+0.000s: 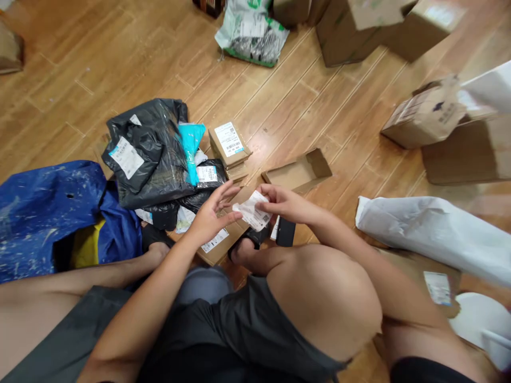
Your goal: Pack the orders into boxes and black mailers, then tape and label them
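A white printed label is pinched in my right hand, between thumb and fingers at its right side. My left hand is spread, its thumb tip at the label's left edge; it does not grip the paper. Below both hands lies a flat cardboard box with a shipping label on it. An open cardboard tray sits just beyond my right hand. Near my foot is a small black box. A small labelled carton stands beyond my left hand.
Black plastic parcels are piled left, beside a blue bag. A green-and-white parcel and cardboard boxes lie farther off. At right are a white-wrapped long package, more boxes and a round white object.
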`<action>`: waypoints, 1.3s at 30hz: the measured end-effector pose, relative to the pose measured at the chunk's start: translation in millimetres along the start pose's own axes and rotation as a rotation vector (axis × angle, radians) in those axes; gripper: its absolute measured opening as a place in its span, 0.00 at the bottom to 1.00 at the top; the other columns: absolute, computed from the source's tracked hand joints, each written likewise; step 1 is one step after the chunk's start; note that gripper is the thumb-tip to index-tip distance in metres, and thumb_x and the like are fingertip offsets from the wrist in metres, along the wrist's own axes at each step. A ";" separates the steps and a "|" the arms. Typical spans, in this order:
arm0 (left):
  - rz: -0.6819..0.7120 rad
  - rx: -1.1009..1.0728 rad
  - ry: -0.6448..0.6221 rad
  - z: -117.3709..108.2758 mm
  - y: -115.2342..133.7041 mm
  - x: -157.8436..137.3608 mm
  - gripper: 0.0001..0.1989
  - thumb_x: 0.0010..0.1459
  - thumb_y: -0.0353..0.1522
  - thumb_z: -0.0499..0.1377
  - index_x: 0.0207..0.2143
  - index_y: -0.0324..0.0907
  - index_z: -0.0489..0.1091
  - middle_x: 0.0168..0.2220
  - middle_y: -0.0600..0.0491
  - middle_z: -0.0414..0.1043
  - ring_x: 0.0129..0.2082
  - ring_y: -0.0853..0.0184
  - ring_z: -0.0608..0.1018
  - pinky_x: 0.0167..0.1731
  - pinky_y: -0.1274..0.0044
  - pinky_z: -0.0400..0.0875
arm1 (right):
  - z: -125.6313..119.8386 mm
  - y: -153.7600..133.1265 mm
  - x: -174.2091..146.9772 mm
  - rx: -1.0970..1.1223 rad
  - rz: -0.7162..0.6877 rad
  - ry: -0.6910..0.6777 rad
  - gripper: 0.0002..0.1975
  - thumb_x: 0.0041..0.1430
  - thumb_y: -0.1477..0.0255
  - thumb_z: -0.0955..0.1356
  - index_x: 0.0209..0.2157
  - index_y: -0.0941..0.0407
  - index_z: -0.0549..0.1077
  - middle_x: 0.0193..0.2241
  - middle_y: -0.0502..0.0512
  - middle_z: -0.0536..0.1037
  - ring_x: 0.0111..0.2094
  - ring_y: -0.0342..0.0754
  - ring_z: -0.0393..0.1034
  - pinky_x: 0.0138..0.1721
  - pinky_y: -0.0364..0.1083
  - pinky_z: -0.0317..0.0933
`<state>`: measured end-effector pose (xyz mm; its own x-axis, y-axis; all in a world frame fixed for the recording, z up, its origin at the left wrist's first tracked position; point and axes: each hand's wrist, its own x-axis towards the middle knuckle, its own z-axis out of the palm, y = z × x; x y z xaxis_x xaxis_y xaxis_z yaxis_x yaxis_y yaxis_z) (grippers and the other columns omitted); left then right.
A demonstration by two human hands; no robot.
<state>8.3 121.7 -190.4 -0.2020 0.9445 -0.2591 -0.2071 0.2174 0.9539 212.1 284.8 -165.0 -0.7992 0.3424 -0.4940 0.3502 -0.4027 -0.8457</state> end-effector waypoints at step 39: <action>-0.050 0.233 0.199 -54.8 111.4 -113.0 0.13 0.62 0.44 0.67 0.41 0.45 0.81 0.28 0.56 0.79 0.28 0.66 0.78 0.32 0.77 0.72 | 194.9 -32.3 -59.1 0.249 -0.115 0.129 0.27 0.57 0.44 0.77 0.35 0.56 0.79 0.29 0.51 0.80 0.32 0.48 0.75 0.35 0.45 0.71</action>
<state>-44.4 25.7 -63.2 -0.3857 0.8691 -0.3096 -0.0014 0.3350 0.9422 152.8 112.1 -69.2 -0.7521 0.4965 -0.4334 0.1183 -0.5452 -0.8299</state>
